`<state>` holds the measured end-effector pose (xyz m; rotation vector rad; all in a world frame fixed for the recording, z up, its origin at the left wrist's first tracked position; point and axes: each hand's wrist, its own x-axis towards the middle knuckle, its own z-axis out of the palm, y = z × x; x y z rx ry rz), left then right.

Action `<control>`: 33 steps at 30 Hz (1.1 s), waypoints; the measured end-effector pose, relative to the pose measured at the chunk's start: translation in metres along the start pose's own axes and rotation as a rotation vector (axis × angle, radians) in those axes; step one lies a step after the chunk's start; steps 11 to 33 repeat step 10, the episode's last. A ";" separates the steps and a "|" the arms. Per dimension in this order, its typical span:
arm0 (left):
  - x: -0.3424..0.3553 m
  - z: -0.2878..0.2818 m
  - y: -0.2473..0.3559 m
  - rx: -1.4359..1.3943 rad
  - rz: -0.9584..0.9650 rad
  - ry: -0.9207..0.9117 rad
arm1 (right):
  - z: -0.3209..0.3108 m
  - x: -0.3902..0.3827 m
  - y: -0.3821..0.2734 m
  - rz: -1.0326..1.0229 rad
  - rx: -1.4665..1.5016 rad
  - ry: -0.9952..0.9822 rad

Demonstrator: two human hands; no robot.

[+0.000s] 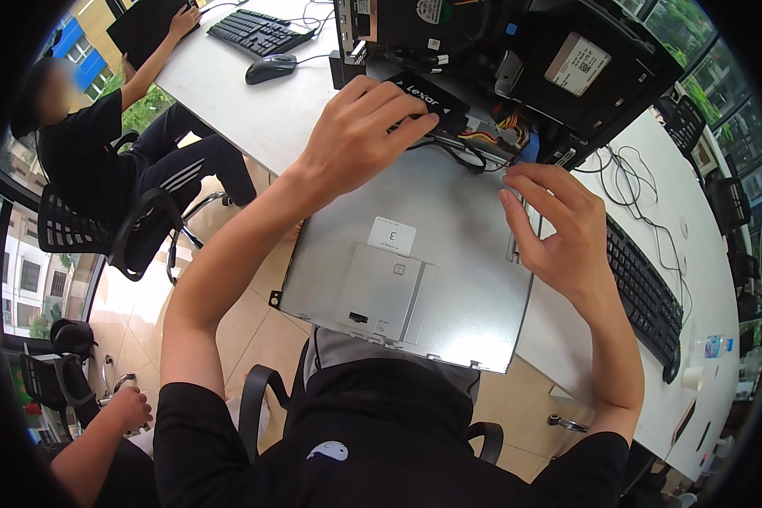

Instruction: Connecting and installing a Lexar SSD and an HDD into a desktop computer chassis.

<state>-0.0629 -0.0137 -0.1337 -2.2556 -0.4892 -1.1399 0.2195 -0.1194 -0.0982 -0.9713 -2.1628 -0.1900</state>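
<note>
A flat black solid-state drive (449,107) with white lettering sits in the grip of my left hand (360,135), its fingers laid over the near left side. It is held at the opening of a computer case (483,51), above the case's inner parts. Right of the drive, a bundle of yellow, red and black cables (506,124) runs inside the case. My right hand (563,224) hovers by these cables, thumb and fingers apart, nothing visible between them. Below both hands spreads the case's silver metal panel (322,262), with a white label (392,236) and a raised section.
On the white table (229,93), a keyboard (258,35) and a mouse (271,69) are at the far left. Another keyboard (643,296), loose cables (631,182) and a water bottle (718,345) are on the right. A seated person (85,144) works at left; another person's hand (129,408) shows lower left.
</note>
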 end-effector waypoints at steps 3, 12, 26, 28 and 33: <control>0.001 -0.003 0.006 -0.009 0.048 0.049 | 0.004 0.000 0.002 -0.030 0.002 0.027; -0.005 -0.002 0.011 0.005 0.134 0.088 | 0.009 -0.004 -0.002 0.006 -0.061 0.082; -0.005 -0.002 0.011 0.005 0.134 0.088 | 0.009 -0.004 -0.002 0.006 -0.061 0.082; -0.005 -0.002 0.011 0.005 0.134 0.088 | 0.009 -0.004 -0.002 0.006 -0.061 0.082; -0.005 -0.002 0.011 0.005 0.134 0.088 | 0.009 -0.004 -0.002 0.006 -0.061 0.082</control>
